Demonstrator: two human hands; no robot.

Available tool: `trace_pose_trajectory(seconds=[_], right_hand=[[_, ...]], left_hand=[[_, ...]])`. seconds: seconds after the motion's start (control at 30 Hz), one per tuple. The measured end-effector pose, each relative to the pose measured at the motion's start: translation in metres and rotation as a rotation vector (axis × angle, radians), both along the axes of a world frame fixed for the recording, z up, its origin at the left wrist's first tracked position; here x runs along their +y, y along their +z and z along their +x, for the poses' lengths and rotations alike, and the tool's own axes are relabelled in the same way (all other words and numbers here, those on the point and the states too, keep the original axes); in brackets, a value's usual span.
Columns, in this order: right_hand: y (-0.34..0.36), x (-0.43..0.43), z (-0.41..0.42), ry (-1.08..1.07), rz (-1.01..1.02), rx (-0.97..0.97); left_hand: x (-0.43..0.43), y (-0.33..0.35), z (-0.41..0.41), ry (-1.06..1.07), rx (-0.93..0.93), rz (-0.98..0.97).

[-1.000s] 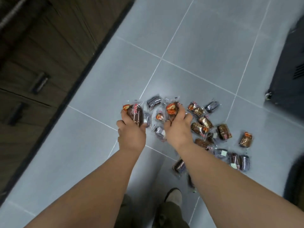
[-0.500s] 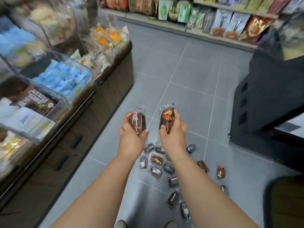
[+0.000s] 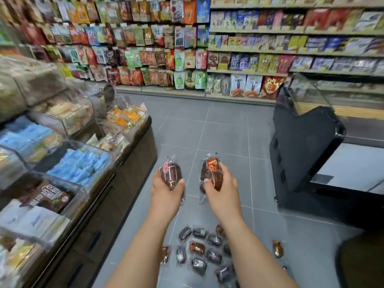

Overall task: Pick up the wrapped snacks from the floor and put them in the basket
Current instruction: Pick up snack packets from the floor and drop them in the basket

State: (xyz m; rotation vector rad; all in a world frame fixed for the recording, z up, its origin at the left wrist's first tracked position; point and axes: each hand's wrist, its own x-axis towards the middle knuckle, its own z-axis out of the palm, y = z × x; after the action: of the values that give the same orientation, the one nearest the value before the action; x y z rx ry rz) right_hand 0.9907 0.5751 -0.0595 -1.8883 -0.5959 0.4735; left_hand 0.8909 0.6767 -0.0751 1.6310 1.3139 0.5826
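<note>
A: What has changed since the earlier frames?

B: My view has risen: the far wall shelves now show. My left hand is closed around one wrapped snack; my right hand pinches another snack, both lifted higher.

A: And the remainder?

B: The loose snacks lie on the floor, near, between my forearms; the display bench stands left.
</note>
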Motion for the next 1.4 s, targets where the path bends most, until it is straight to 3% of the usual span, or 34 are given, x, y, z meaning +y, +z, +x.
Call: trace_pose_trajectory(seconds=[0.53,1.0,1.4], right_hand=[[0.047,-0.082,-0.079,-0.487,0.081,0.004],[0.06,-0.291,-0.151,-1.113,0.089,-0.059],[0.066,-0.469,-0.344,-1.55,0.04,-0.071]], left_hand=[[-0.048,0.033,-0.003,-0.513,-0.082,-0.022],[-0.265,0.06,0.002,-1.104,-0.146,-0.053],[-0.478,0.067,-0.145,-1.582,-0.131,-0.067]])
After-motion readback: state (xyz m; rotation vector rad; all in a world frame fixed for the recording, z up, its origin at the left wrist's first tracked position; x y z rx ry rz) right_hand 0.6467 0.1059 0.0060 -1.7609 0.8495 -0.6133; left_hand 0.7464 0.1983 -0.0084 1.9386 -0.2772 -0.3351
